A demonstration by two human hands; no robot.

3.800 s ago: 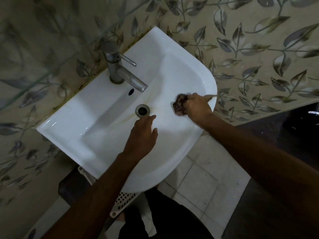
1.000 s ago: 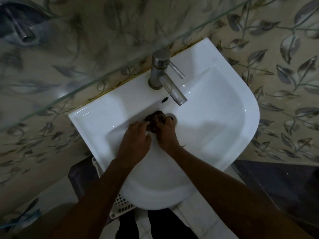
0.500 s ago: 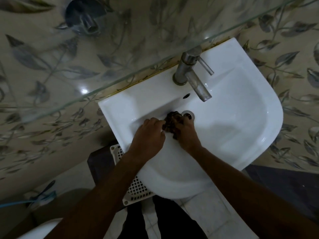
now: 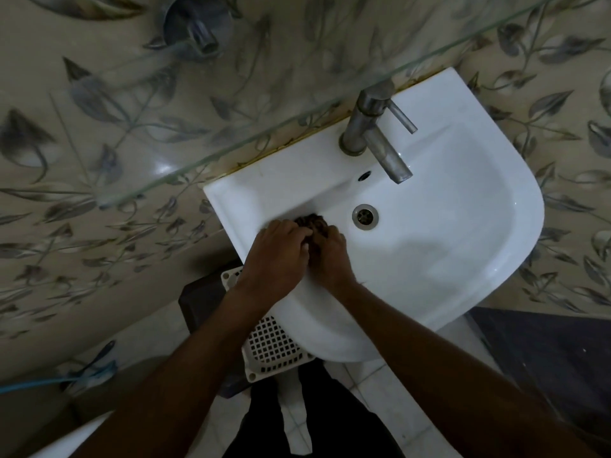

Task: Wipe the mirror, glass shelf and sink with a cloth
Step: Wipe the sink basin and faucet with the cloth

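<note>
White porcelain is what you are working on now: the sink is taking the wipe, and both of your hands are meeting at its left inner wall, just left of the drain. Your right hand is curling its fingers over the dark cloth, bunching it against the basin. Your left hand is pressing in beside it with bent fingers touching the cloth's near edge; whether it is really gripping the cloth is hard to tell, since the wad is mostly hidden under your knuckles.

To do this step well, you are probably better off spreading the cloth flatter so more of it is meeting the porcelain, and working in overlapping strokes from the rim down toward the drain. The area around the tap base and the stained seam along the wall is looking like it needs attention. Mind your head and forearms under the glass shelf, which is hanging over the sink's back edge.
</note>
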